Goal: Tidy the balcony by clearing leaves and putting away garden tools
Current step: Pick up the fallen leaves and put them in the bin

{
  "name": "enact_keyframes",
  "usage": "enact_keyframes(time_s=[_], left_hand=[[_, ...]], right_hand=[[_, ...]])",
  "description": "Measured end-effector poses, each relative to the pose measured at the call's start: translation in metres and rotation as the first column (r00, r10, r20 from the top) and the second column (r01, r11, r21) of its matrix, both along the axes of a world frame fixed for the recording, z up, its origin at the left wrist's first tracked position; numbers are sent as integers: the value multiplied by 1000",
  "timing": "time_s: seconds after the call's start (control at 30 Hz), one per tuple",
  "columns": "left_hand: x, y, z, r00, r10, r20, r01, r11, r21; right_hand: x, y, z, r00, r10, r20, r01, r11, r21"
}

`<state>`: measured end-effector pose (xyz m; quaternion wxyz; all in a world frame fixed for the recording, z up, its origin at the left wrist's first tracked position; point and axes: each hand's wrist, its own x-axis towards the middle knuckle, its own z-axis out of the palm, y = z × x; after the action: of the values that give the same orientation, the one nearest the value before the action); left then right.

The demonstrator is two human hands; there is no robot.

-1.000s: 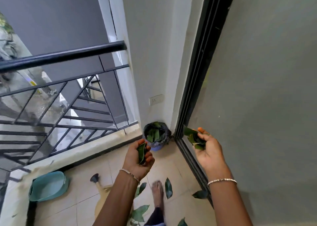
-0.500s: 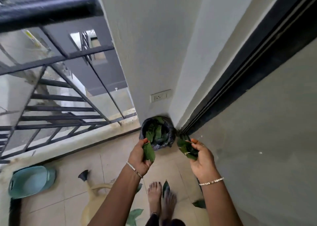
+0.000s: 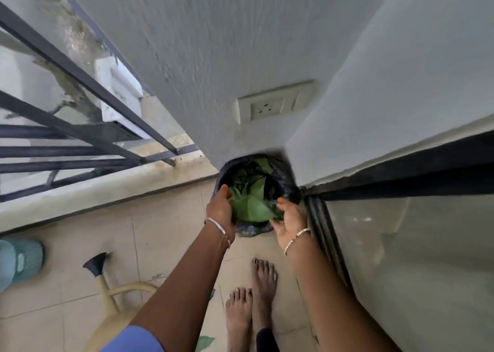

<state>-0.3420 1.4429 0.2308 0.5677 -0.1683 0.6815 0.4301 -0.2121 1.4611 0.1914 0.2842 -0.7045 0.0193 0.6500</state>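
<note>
A wall socket [image 3: 272, 106] sits above the hands; railing [image 3: 80, 127] and a teal basin [image 3: 20, 261] lie far to their left.

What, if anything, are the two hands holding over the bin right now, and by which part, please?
Green leaves. The left hand and the right hand press the bunch from opposite sides, at its edges, above the lined bin. How tightly the fingers close cannot be told.

We are wearing a thin metal bracelet [image 3: 218, 228] on each wrist, a blue sleeve [image 3: 133, 339], and going barefoot.
</note>
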Motion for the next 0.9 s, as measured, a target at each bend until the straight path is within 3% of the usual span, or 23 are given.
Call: enact_keyframes(time_s=[0.2, 0.4, 0.67, 0.9], left_hand=[[-11, 2, -64, 994, -28, -102, 38, 995, 96], [-11, -18, -63, 981, -123, -153, 130, 991, 39], [11, -34, 8, 963, -236, -130, 244, 969, 48], [35, -47, 137, 898, -396, -193, 426, 891, 155]], right_hand=[[-25, 22, -77, 994, 56, -92, -52, 998, 37], [-14, 17, -72, 999, 52, 13, -52, 997, 64], [32, -33, 8, 982, 72, 175, -81, 996, 43], [54, -60, 160, 988, 52, 145, -80, 978, 194]])
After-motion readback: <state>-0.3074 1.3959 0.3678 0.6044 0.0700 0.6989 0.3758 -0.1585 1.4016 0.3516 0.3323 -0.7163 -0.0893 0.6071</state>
